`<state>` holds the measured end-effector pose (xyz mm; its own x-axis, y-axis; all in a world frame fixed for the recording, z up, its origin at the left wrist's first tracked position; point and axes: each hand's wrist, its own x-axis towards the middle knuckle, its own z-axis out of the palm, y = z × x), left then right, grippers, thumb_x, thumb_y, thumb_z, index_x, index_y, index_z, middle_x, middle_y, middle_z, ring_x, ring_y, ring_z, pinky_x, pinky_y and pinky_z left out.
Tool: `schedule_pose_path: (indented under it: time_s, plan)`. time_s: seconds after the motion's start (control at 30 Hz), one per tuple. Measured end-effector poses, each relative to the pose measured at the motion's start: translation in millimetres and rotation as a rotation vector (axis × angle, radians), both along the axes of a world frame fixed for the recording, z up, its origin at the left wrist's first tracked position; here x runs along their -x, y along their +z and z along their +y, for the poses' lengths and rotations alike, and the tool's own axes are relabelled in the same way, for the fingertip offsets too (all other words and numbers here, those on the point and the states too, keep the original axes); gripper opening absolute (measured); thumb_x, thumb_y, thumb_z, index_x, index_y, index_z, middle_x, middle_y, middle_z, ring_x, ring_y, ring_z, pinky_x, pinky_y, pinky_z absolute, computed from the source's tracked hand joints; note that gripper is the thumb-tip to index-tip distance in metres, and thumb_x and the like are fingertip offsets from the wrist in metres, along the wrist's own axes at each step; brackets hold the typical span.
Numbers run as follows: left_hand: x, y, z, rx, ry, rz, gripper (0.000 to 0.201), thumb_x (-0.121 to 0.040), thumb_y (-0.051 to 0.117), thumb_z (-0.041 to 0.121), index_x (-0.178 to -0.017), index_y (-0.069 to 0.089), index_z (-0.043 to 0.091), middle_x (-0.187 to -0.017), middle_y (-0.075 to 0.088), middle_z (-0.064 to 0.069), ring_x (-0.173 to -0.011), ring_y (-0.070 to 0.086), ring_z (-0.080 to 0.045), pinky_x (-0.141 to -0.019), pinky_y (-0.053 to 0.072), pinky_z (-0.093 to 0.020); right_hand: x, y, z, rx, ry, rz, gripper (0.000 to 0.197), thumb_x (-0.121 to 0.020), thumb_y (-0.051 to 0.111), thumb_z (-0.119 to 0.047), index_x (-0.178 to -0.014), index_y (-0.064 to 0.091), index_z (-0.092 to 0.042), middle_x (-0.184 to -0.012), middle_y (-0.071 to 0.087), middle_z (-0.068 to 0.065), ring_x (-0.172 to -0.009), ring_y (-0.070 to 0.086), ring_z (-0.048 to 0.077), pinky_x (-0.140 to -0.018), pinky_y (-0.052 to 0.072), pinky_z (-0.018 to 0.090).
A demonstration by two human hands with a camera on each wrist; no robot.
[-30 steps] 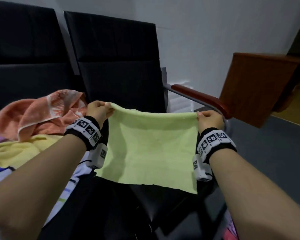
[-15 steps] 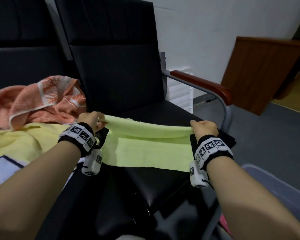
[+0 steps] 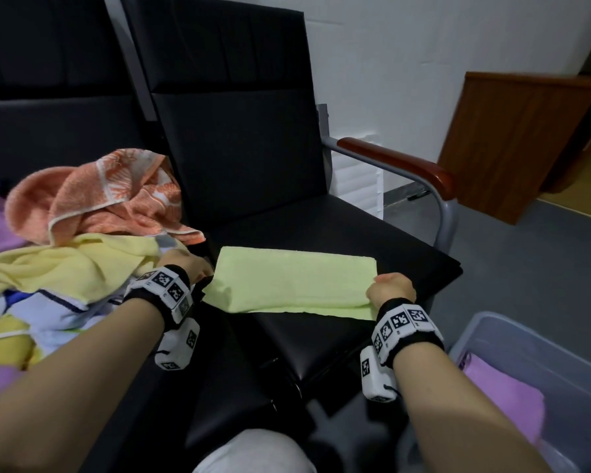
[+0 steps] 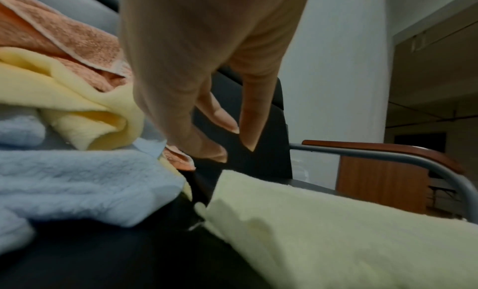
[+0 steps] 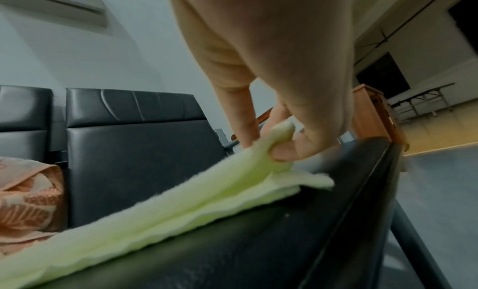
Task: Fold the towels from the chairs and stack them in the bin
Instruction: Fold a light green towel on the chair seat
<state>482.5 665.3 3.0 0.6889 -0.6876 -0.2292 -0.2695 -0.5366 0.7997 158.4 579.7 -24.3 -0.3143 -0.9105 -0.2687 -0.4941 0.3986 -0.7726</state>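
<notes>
While a pale green terry towel (image 3: 297,285) lies folded in half across the black leather seat of an armchair (image 3: 400,254), two bare forearms reach in from the bottom of the head view, each wearing a black wristband with square black-and-white markers. The right hand (image 3: 391,292) sits at the towel's right end, near the seat's front edge. From the right wrist view, its thumb and fingers (image 5: 292,148) pinch the upper layer of the towel at that corner, lifting it a little off the layer beneath. The left hand (image 3: 188,268) is at the towel's left end. From the left wrist view its fingers (image 4: 207,146) point downward, slightly spread and nearly straight, above the towel's edge and holding nothing; whether they touch the cloth cannot be told.

Just left of the green towel, a heap of loose towels covers the neighbouring seat: an orange towel with a white leaf pattern (image 3: 110,196) on top, a pale yellow towel (image 3: 65,264) below it, and a light blue one (image 4: 77,181) nearest the left wrist. At the lower right stands a translucent grey plastic bin (image 3: 512,339) with a folded purple towel (image 3: 502,397) inside.
</notes>
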Motion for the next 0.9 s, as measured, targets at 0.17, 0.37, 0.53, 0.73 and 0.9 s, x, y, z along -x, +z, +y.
schedule_pose_path:
  time_s: [0.17, 0.37, 0.53, 0.73, 0.9]
  plan:
    - [30.6, -1.3, -9.6, 0.006, -0.114, 0.079, 0.008, -0.076, 0.070, 0.003, -0.080, 0.067, -0.002, -0.078, 0.061, -0.016, -0.066, 0.054, -0.023, -0.061, 0.045, -0.027, 4.3, 1.5, 3.1, -0.069, 0.000, -0.006, 0.043, -0.086, 0.056, -0.003, -0.128, 0.055, -0.012, -0.140, 0.043, 0.015, -0.125, 0.045, 0.034, -0.099, 0.043, 0.037]
    - [82.5, -11.2, -27.3, -0.125, -0.375, 0.075, 0.023, -0.085, 0.066, 0.014, -0.104, 0.071, 0.001, -0.115, 0.062, -0.009, -0.107, 0.054, -0.023, -0.084, 0.047, -0.030, 6.9, 4.1, 6.6, -0.123, 0.050, -0.091, 0.021, -0.082, 0.056, -0.012, -0.099, 0.059, 0.001, -0.107, 0.060, 0.017, -0.100, 0.061, 0.033, -0.084, 0.053, 0.037]
    - [101.2, -15.1, -33.8, -0.209, -0.563, -0.017, 0.024, -0.090, 0.061, 0.021, -0.110, 0.071, 0.012, -0.125, 0.060, -0.001, -0.120, 0.049, -0.020, -0.097, 0.036, -0.027, 3.4, 3.6, 7.1, -0.144, 0.063, -0.350, 0.016, -0.085, 0.063, -0.011, -0.085, 0.050, -0.004, -0.078, 0.053, 0.007, -0.068, 0.058, 0.020, -0.059, 0.053, 0.032]
    - [104.5, -22.9, -33.8, -0.296, -0.652, -0.070, 0.013, -0.085, 0.064, 0.032, -0.093, 0.074, 0.033, -0.133, 0.055, 0.001, -0.127, 0.047, -0.020, -0.112, 0.033, -0.036, 3.4, 9.1, 10.7, -0.097, -0.040, -0.607, 0.024, -0.086, 0.062, -0.007, -0.103, 0.045, -0.005, -0.083, 0.046, 0.005, -0.065, 0.047, 0.014, -0.053, 0.041, 0.022]
    - [120.1, -21.6, -34.2, -0.370, -0.725, -0.142, 0.032, -0.064, 0.054, 0.054, -0.091, 0.069, 0.047, -0.141, 0.042, -0.001, -0.131, 0.039, -0.024, -0.115, 0.028, -0.044, 12.3, 19.3, 17.5, -0.057, -0.101, -0.757, 0.020, -0.085, 0.058, -0.006, -0.103, 0.049, -0.005, -0.082, 0.045, 0.006, -0.061, 0.041, 0.013, -0.052, 0.036, 0.021]
